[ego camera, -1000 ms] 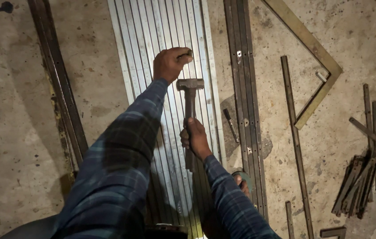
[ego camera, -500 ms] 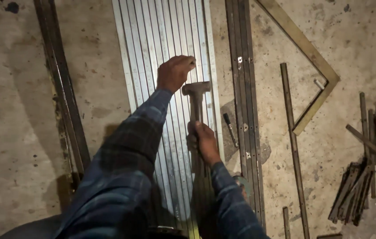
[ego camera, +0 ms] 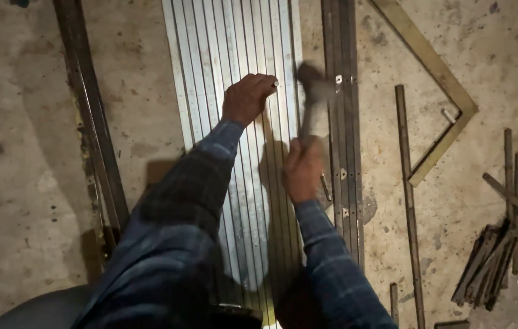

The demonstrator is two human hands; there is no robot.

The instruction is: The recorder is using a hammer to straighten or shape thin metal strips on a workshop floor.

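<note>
The right hand [ego camera: 302,170] gripped a blurred hammer [ego camera: 311,91]; the left hand [ego camera: 247,97], fingers curled, pressed the ribbed metal panel [ego camera: 210,61].

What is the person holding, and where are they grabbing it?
The right hand grips a hammer by its handle's lower end. The left hand pinches something small, too small to identify.
</note>
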